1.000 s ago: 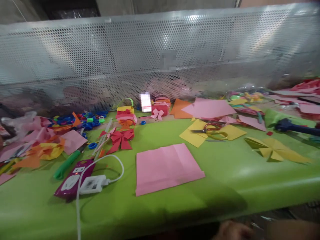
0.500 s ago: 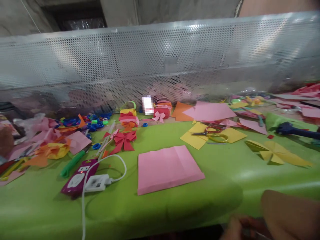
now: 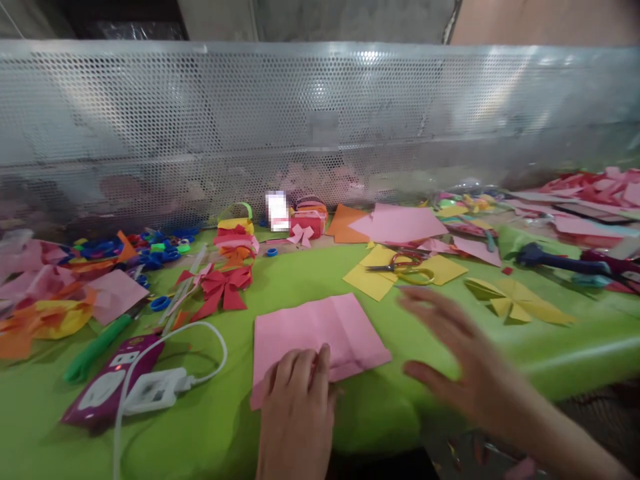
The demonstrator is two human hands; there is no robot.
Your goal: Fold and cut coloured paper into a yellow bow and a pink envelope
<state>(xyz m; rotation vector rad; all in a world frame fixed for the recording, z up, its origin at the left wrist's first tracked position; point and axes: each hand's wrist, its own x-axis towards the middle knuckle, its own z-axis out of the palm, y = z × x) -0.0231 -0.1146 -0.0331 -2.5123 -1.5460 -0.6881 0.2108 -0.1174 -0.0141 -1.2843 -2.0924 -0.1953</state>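
A pink paper sheet (image 3: 300,327) with a fold along its front edge lies on the green table cover. My left hand (image 3: 300,393) is over the sheet's front edge, fingers bent together on it and the thumb low at the right; the paper wrinkles beside the fingers. To the right of the sheet, my right hand (image 3: 450,347) hovers above the table, thumb and fingers apart, holding nothing. Beyond its fingertips, scissors (image 3: 400,263) rest on yellow paper sheets (image 3: 373,283). A folded yellow paper bow (image 3: 515,303) lies farther right.
A purple power strip (image 3: 115,380) with a white plug-in adapter (image 3: 156,390) and cable lies at left, near a green-handled tool (image 3: 95,350). Red paper bows (image 3: 225,287) and paper scraps lie behind. A perforated metal panel (image 3: 225,120) closes off the back.
Both hands have come up over the table; the left now touches the pink sheet. The view has turned slightly right, and the sheet shows more wrinkles.
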